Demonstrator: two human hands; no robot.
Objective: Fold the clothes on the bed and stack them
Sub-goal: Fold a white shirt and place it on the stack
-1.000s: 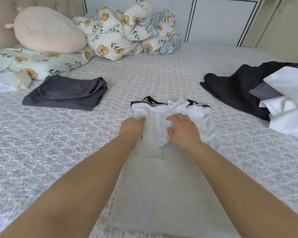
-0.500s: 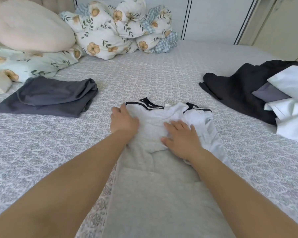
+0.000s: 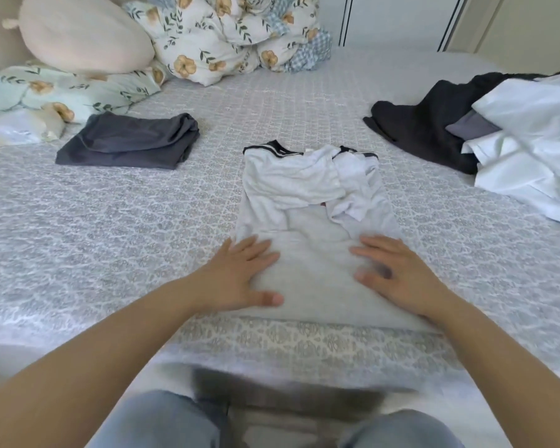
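Head view looks down two bare forearms to a pale grey knit top with black-and-white striped trim [image 3: 307, 202], lying on the grey patterned quilted bedspread [image 3: 110, 227] with its near hem towards the person. Both hands lie flat on the near half of this garment, fingers straight and spread, gripping nothing: the left hand [image 3: 236, 279] presses the left edge, partly on the bedspread, and the right hand [image 3: 401, 273] presses the right side. Between the hands the cloth is smooth and flat; just beyond the fingertips it turns rumpled, with the sleeves folded inward and bunched across the chest, and the striped collar lies at the far end. Below the hands, nearest the camera, the person's pale blue trousers [image 3: 162, 421] show at the frame's bottom. Beyond and left of the left hand, well apart from the top, sits a folded dark grey garment [image 3: 126, 143]. Beyond and right of the right hand lies an unfolded heap of black and white clothes [image 3: 485, 130]. Farthest off, past the left hand, a peach round cushion [image 3: 81, 33] rests on a floral-print pillow [image 3: 62, 92], beside a bundled floral quilt [image 3: 233, 33]. Nothing lies between the hands and the top.
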